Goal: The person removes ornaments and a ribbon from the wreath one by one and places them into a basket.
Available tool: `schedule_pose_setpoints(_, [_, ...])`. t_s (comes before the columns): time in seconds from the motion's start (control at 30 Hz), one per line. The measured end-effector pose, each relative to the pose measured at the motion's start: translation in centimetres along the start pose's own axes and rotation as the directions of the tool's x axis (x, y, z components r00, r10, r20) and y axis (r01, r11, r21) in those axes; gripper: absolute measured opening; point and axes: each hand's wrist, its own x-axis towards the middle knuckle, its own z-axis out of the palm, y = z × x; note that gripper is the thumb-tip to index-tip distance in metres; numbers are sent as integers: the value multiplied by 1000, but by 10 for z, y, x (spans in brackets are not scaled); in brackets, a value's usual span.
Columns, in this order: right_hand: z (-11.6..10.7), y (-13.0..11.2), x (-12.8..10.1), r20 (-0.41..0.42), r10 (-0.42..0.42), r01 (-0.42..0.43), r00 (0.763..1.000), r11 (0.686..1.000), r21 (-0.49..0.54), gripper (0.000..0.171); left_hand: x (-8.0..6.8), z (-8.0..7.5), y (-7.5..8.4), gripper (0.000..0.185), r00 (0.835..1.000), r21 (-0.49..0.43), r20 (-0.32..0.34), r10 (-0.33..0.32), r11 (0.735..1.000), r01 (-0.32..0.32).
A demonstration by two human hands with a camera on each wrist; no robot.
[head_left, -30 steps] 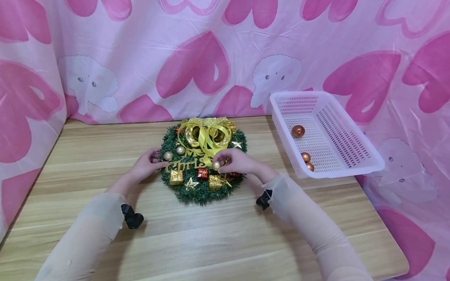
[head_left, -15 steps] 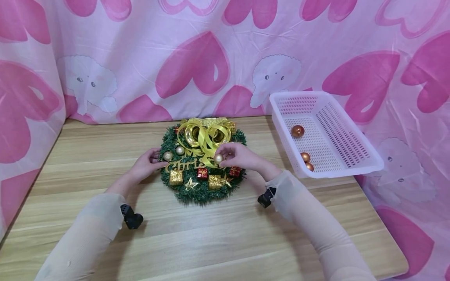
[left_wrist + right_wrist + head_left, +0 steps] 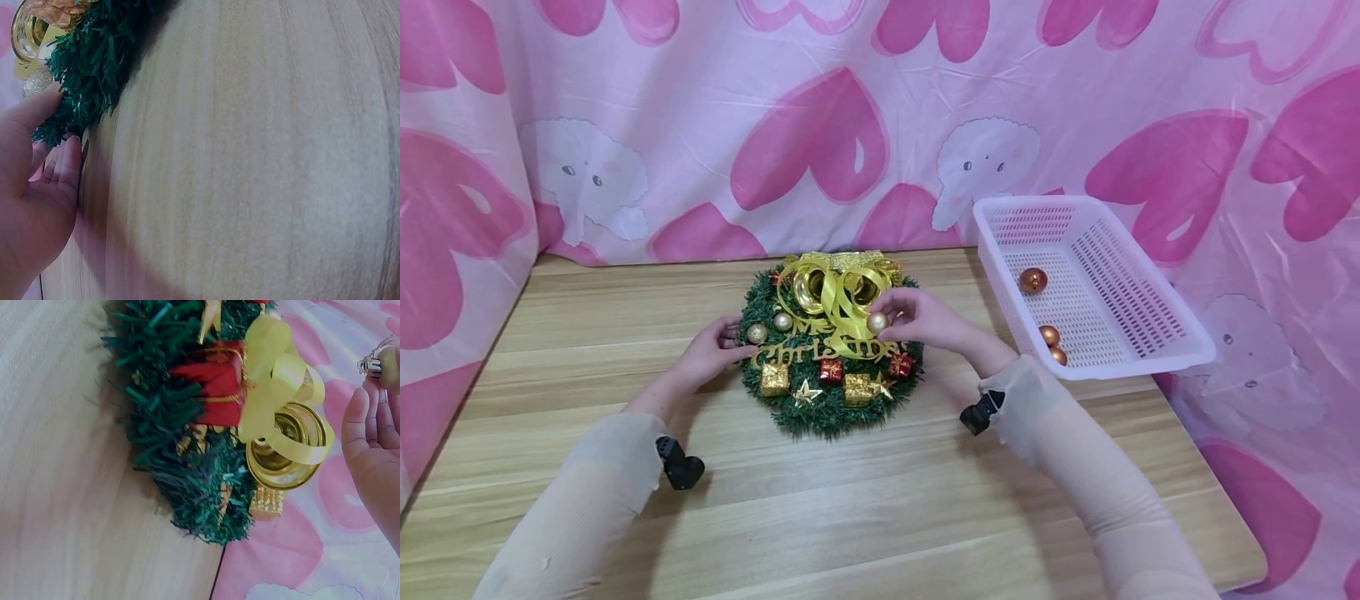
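A green tinsel Christmas wreath (image 3: 827,419) lies on the table, with gold bells (image 3: 808,289), yellow ribbon, small gift boxes, stars and "Christmas" lettering. My left hand (image 3: 709,354) grips its left edge; in the left wrist view the thumb lies over the tinsel (image 3: 94,65) and the fingers are at its underside. Above the wreath's right part, my right hand (image 3: 934,321) pinches a pale gold Christmas ball (image 3: 877,322). The right wrist view shows this ball's silver cap and thin hanging loop, apart from the wreath. Two similar balls (image 3: 757,333) sit on the wreath's left side.
At the table's back right stands a white perforated plastic basket (image 3: 1195,354) holding copper-coloured balls (image 3: 1033,281). A pink heart-patterned cloth (image 3: 700,125) hangs behind the table and along its sides. The wooden tabletop (image 3: 820,517) extends in front of the wreath.
My right hand has moved slightly up and to the right with the pale gold ball, uncovering more lettering and a red gift box. The left hand stays on the wreath's edge.
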Motion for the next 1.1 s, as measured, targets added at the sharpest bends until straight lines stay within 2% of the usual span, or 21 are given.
schedule_pose_setpoints(0.3, [-18,-8,-8,-49,26,-26,998,1000,-3,36,0,1,-1,76,1000,-4,1,2,1000,-2])
schedule_pose_setpoints(0.6, [-37,-18,-19,-147,32,-38,989,999,-38,38,-1,0,0,76,1000,-1,3,3,1000,-3])
schedule_pose_setpoints(0.8, [-51,-21,-24,-190,7,-6,982,1000,5,36,-1,0,0,76,1000,9,6,2,1000,-2])
schedule_pose_setpoints(0.97, [-65,-24,-33,-213,46,-41,976,999,28,33,-1,0,0,76,1000,7,7,2,1000,-2])
schedule_pose_setpoints(1.1, [-75,-27,-39,-263,61,-54,963,998,33,32,-1,0,0,76,1000,4,5,6,1000,-6])
